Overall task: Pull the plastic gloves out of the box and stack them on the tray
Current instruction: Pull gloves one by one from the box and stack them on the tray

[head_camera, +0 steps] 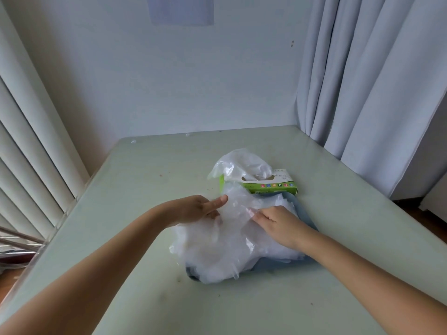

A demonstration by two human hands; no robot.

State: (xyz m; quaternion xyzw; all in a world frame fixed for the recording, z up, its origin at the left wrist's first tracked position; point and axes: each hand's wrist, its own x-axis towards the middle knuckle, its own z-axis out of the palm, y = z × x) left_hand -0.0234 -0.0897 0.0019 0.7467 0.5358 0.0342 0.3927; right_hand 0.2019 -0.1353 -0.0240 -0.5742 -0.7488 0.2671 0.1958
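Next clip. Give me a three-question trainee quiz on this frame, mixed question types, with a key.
1. True or false: the green box is empty.
2. What is heaped on the blue tray? A) clear plastic gloves B) towels C) paper cups
3. Fill in: the loose glove is held by ___ hand(s).
Key: 1 false, gloves bulge from its opening. 2 A. 3 both, left hand and right hand.
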